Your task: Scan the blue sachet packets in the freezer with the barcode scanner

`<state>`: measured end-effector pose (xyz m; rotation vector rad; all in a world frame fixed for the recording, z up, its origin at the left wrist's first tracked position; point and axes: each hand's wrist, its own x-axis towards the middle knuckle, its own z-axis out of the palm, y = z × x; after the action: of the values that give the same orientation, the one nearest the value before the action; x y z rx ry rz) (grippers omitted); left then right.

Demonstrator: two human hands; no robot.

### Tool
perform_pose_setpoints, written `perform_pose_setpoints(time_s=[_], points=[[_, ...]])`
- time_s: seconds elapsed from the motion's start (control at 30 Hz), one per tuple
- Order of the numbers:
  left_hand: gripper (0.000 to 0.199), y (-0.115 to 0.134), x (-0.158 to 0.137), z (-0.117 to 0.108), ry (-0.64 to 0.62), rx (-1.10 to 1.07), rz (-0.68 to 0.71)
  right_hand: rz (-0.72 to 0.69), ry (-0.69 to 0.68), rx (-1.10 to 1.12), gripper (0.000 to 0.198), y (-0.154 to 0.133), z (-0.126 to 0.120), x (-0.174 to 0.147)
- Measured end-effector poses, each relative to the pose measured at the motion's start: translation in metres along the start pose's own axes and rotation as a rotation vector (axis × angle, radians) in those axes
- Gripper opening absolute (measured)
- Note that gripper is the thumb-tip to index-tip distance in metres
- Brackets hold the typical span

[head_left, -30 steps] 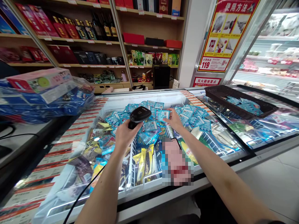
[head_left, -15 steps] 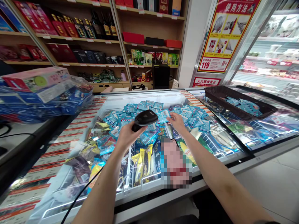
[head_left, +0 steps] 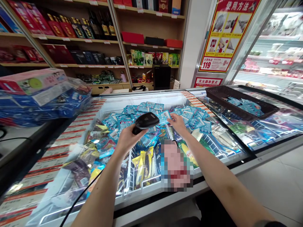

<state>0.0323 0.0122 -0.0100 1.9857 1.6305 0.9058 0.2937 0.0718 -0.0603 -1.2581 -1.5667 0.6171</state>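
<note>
My left hand is wrapped round a black handheld barcode scanner, its head pointing right. In my right hand a blue printed packet is pinched by its right edge, just in front of the scanner head. Many similar blue packets lie spread over the freezer's glass top beneath and around both hands. The scanner's black cord runs down past my left forearm. Under the glass, yellow-wrapped items sit in a white wire basket.
A dark brown woven tray holding more blue packets stands at the right. Plastic-wrapped blue packages with a pink box on top are at the left. Shelves with boxes and bottles stand behind. A pixelated patch covers the near edge.
The whole view has shifted slightly. My hands keep nearly the same pose, with the scanner and the blue packet still held close together.
</note>
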Motion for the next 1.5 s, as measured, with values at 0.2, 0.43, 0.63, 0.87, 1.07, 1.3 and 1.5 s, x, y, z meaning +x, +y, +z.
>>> perform_pose_setpoints(time_s=[0.2, 0.43, 0.63, 0.87, 1.07, 1.3, 1.5], points=[[0.053, 0.002, -0.001, -0.001, 0.000, 0.023, 0.003, -0.012, 0.005, -0.013, 0.023, 0.000, 0.001, 0.001], [0.054, 0.007, -0.003, -0.002, -0.018, 0.027, 0.006, -0.006, -0.005, -0.048, 0.024, 0.000, 0.002, 0.000], [0.052, 0.006, -0.003, -0.001, -0.024, 0.010, 0.020, -0.047, -0.010, -0.067, 0.021, 0.001, 0.001, 0.001], [0.052, 0.001, 0.000, 0.001, -0.047, -0.004, 0.000, -0.075, 0.006, -0.024, 0.020, 0.008, 0.004, 0.003], [0.053, 0.000, 0.000, 0.000, 0.003, 0.003, 0.005, -0.084, 0.100, -0.050, 0.037, 0.010, -0.001, 0.008], [0.054, -0.001, 0.001, -0.001, 0.056, 0.014, 0.006, 0.118, 0.355, -0.336, 0.036, 0.012, -0.049, 0.011], [0.053, -0.011, 0.004, -0.002, 0.152, 0.076, -0.032, 0.308, 0.326, -0.685, 0.029, 0.013, -0.068, 0.007]])
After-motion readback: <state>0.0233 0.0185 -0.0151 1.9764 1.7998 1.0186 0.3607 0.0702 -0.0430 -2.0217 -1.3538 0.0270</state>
